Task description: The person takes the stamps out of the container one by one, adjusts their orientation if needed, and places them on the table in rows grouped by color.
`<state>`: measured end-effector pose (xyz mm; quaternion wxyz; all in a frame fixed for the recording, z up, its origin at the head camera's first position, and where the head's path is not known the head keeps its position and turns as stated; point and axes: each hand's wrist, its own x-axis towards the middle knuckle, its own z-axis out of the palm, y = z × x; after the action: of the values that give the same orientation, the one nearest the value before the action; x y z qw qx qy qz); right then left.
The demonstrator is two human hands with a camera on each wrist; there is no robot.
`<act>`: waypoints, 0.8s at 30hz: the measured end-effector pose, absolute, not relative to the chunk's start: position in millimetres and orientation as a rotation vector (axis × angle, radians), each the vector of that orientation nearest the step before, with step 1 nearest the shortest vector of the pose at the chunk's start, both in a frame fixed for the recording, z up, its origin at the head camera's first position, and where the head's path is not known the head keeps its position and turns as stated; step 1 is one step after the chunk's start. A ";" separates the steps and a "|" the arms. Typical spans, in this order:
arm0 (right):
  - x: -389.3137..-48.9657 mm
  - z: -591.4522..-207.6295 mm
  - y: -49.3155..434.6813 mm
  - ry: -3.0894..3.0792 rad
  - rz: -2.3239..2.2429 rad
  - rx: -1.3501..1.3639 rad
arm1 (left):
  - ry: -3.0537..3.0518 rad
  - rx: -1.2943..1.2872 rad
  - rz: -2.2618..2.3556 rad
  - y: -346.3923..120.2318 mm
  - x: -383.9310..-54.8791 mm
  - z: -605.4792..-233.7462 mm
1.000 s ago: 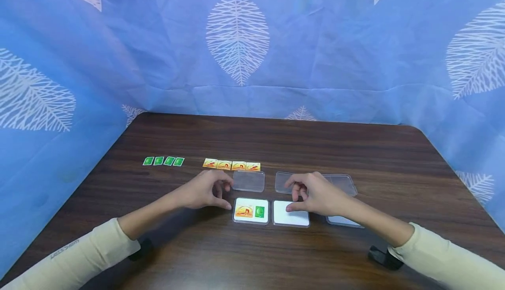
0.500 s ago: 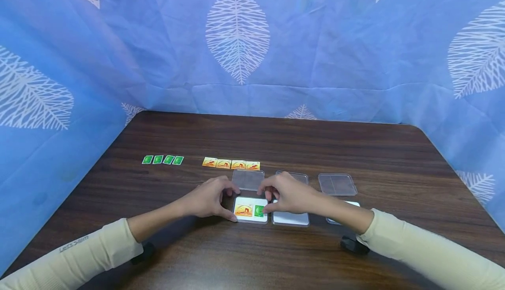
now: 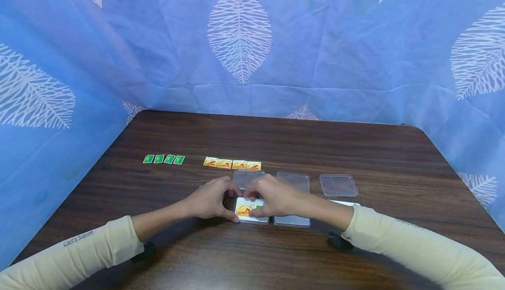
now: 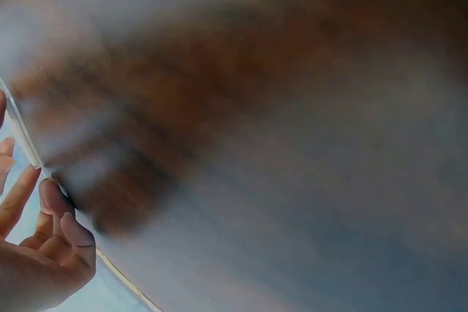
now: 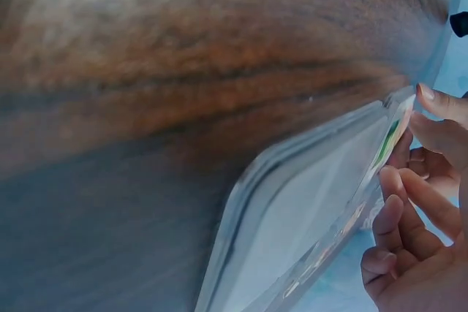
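A shallow clear plastic case (image 3: 254,221) lies on the table with a white card in it. On that card are an orange stamp-like picture (image 3: 242,210) and a small green stamp-like piece (image 3: 259,202), the green one partly hidden. My left hand (image 3: 207,198) holds the left side of the case, thumb at the near corner and fingertips at the far one. My right hand (image 3: 276,195) reaches over from the right, with relaxed fingers; its thumb touches the orange picture and its index fingertip is near the far rim. A second case (image 5: 292,202) with a white card sits beside it.
Several green pieces (image 3: 164,159) and several orange pictures (image 3: 232,163) lie in rows on the far left and middle of the dark wood table (image 3: 189,255). Clear lids (image 3: 338,185) stand in a row behind the cases. A third white card (image 3: 344,202) is mostly hidden by my right arm.
My right hand has moved left from the second case, past the green piece, to the orange picture. My left hand has closed in on the first case's left edge.
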<state>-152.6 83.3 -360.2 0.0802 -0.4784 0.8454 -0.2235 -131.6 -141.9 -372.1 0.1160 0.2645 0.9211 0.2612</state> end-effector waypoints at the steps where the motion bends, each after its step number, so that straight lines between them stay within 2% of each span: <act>1: -151.7 -359.7 82.5 2.541 -0.653 -1.427 | 2.702 0.770 0.760 -141.5 -131.5 -371.7; 24: -144.3 -360.4 72.6 2.658 -0.499 -1.318 | 2.707 0.792 0.749 -142.1 -131.3 -370.4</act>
<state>-144.3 72.6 -360.4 0.0663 -0.4371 0.8816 -0.1656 -131.3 -142.1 -370.4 0.1116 0.2698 0.9218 0.2549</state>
